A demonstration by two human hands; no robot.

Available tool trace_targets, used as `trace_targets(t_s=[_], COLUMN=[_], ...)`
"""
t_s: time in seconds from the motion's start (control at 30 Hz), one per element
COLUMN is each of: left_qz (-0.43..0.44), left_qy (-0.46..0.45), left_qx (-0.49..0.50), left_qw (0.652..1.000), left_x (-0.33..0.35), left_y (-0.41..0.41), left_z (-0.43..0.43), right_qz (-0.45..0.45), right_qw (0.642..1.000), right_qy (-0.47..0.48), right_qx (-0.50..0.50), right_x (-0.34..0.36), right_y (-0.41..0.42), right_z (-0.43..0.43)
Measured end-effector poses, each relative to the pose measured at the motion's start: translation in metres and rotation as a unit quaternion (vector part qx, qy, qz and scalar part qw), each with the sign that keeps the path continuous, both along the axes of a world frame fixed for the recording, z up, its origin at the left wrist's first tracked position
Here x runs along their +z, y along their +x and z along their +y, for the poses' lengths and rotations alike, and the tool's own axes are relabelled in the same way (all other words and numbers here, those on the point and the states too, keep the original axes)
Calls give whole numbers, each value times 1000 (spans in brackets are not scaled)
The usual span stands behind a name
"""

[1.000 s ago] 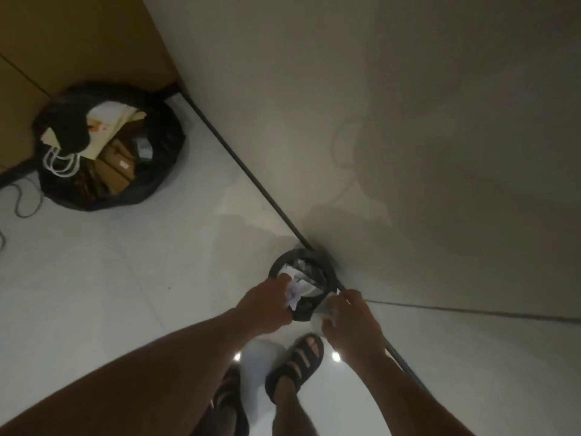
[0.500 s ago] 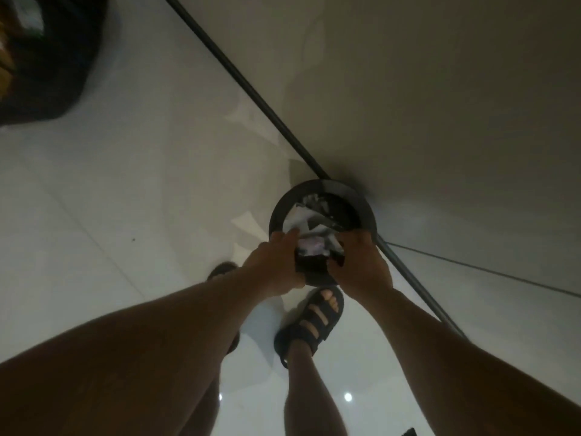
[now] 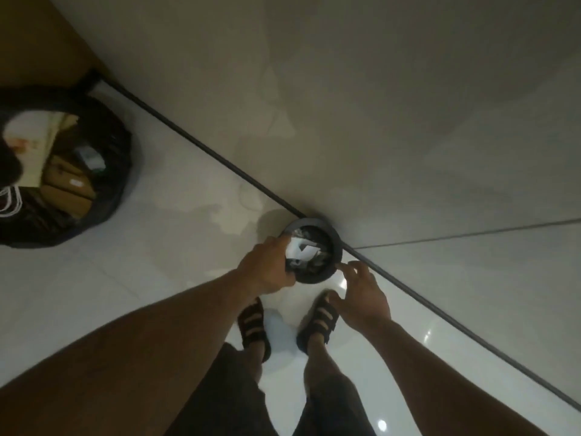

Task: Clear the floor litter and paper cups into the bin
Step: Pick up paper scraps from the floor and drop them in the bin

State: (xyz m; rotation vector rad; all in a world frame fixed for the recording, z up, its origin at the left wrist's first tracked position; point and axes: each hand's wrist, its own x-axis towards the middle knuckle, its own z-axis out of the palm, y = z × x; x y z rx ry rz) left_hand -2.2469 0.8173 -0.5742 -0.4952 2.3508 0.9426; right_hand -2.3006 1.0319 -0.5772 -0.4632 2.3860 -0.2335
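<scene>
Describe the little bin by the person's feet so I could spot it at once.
Follow the dark skirting strip along the foot of the wall to the person's sandals. There stands the small round black bin, stuffed with white paper scraps. Unlike the big black bag at far left, it is ring-rimmed and gripped by the left hand.

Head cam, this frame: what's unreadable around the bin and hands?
Left hand: fingertips hidden behind its own back, head view; grip on bin rim or white paper unclear.
Bin floor: covered by the paper; cups indistinguishable, too dim.
Black bag: cut off by left edge, contents blurred.
Right hand: open beside the rim; contact unclear.
</scene>
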Motion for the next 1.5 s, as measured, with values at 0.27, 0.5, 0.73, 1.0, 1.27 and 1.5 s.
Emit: trace_targets(t_s=[0.27,0.5,0.73,1.0,1.27,1.5], left_qz=[-7,16,81,139,158,178], left_qy=[-21,-70,-119,-131,-115,-95], left_qx=[-149,-336,-508,-671,-790,-845], left_qw=[989,939,849,716,581,495], left_x=[122,180,223,256,267,258], left_y=[25,31,75,185,278,329], left_z=[49,148,318,519,681,836], right_qz=[35,85,113,136,128,134], right_qw=[991,962,915,829,712,631], right_qy=[-8,0,18,37,57,88], right_qx=[-132,-259,-388,-541,-688,-759], right_x=[123,170,203,228,233,241], right_y=[91,162,273,413,536,599], right_z=[61,155,286,424,526,640])
